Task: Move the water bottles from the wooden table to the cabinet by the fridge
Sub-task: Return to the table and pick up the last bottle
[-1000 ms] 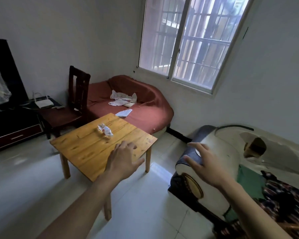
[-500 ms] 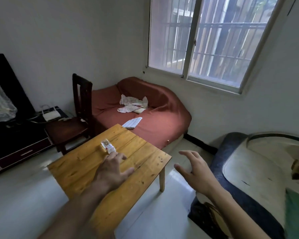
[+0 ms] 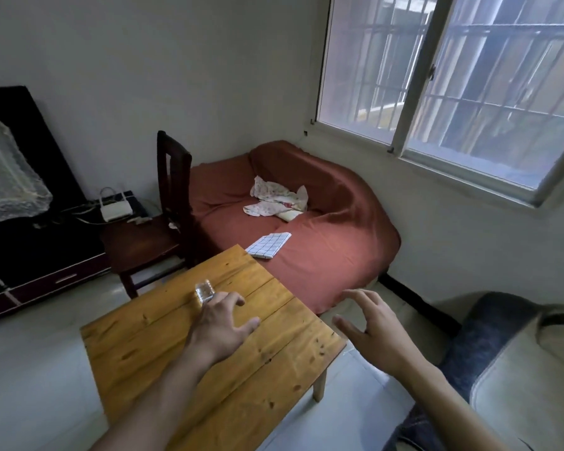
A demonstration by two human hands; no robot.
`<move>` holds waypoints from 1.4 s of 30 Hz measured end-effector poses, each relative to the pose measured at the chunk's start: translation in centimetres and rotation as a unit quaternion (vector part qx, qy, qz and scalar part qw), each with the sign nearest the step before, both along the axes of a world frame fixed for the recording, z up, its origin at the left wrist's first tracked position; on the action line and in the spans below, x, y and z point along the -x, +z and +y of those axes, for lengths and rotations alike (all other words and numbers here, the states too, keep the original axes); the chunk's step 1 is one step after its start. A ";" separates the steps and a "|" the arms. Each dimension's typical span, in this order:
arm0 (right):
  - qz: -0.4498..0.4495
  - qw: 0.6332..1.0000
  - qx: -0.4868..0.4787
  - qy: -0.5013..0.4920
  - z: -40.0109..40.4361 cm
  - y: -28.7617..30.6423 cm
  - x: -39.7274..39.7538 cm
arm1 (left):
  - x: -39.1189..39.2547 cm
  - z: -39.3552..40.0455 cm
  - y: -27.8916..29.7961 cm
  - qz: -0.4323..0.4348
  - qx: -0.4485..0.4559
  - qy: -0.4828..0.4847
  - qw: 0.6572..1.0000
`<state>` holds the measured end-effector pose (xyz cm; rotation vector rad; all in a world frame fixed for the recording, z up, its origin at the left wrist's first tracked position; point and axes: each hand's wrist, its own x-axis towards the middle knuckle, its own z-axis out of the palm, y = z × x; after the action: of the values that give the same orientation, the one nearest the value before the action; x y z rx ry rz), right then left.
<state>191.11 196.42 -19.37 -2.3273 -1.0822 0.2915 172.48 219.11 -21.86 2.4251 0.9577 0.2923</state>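
Reaching: left hand has been brought onto the water bottle mid-surface, fingers not yet clamped; right hand is held apart, empty.

No legible text anywhere.

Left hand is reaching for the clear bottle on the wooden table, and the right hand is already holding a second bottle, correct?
Not quite. The head view shows the right hand empty, fingers spread open in the air beside the table. The rest holds: the left hand is reaching for the clear bottle on the wooden table.
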 end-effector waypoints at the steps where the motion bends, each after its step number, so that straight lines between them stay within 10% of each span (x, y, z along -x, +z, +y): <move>1: 0.001 1.000 0.007 0.003 1.3 -0.2 -0.9 | -1.1 1.1 -0.4 -0.005 0.006 0.008 1.000; 20: 0.002 0.981 0.051 0.186 26.8 -5.0 -12.1 | -7.1 17.5 -8.1 0.013 0.116 0.214 0.970; 42: 0.040 0.896 0.149 0.417 39.3 -25.0 -19.5 | -11.6 18.7 -24.2 0.047 0.152 0.385 0.909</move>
<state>210.61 235.69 -44.32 -1.9184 -2.0661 0.9114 184.11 237.86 -46.11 1.6984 1.8295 0.2671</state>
